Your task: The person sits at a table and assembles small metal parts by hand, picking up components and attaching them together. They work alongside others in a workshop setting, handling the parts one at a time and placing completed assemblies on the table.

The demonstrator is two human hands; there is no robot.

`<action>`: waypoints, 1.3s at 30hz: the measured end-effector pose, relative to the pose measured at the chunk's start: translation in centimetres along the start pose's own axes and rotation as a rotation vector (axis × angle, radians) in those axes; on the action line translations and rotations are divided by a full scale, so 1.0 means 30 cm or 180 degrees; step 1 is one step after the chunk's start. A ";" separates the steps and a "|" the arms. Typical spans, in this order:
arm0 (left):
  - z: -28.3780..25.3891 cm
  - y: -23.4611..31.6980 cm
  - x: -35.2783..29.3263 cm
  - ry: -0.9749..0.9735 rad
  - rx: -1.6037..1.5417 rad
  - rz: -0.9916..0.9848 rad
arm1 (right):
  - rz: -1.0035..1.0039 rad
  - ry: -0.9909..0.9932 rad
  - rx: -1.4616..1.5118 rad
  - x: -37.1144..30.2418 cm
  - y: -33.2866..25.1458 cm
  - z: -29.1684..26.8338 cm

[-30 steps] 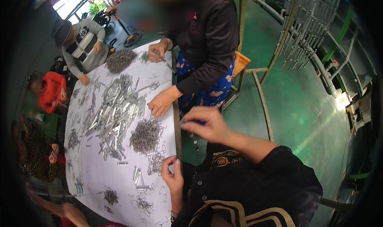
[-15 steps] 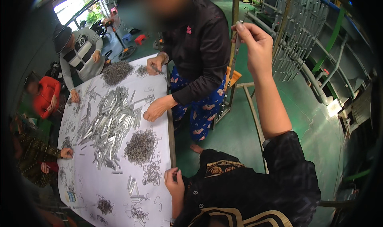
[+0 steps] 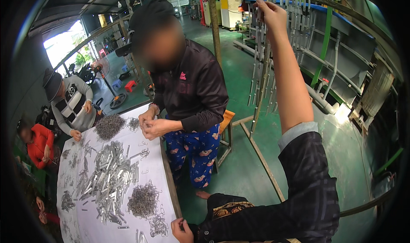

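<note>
Right hand (image 3: 273, 19) is raised beside the rack (image 3: 216, 33), seemingly pinched around a metal strip (image 3: 258, 16); left hand (image 3: 182, 231) is rested at the desk's (image 3: 100, 233) edge, its grip unclear. Several hanging chains (image 3: 303, 29) are already strung; loose strips (image 3: 112, 179) and hooks (image 3: 144, 201) are left heaped.

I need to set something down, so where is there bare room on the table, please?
The table looks bare between the metal strips and the small hook pile at lower left; strips crowd its middle, hooks its right side.
</note>
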State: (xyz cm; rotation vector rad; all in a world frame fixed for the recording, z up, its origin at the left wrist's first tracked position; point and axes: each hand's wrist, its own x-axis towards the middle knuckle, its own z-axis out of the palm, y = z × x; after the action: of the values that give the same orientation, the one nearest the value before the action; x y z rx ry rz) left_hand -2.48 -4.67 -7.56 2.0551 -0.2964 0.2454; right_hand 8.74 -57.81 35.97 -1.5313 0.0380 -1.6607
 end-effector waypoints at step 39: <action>0.006 0.012 0.018 -0.0185 0.0488 -0.0086 | 0.0281 0.0320 -0.1442 0.625 0.213 -0.229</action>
State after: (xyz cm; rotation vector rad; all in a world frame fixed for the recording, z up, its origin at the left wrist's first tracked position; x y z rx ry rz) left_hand -2.06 -5.05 -7.17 2.2191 -0.2929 0.1970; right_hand 8.72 -76.32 45.82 -1.7413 0.5611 -1.7326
